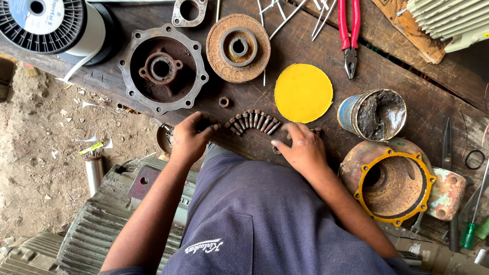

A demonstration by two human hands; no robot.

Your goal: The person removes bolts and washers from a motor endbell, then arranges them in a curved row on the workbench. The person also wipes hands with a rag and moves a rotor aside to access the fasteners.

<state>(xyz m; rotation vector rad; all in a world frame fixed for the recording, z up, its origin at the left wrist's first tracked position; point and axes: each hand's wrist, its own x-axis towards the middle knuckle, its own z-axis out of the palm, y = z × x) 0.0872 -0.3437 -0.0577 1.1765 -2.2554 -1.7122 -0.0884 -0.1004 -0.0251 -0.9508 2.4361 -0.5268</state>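
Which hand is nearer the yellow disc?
Right. The right hand lies just below the yellow disc; the left hand is farther off, beyond the row of bolts.

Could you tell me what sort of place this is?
Probably a motor repair workshop: rusty bolts laid out on a worn wooden bench, a motor end cover, red pliers and a grease tin.

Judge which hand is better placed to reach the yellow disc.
Probably right: the right hand lies just below the yellow disc, while the left hand rests beyond the row of bolts.
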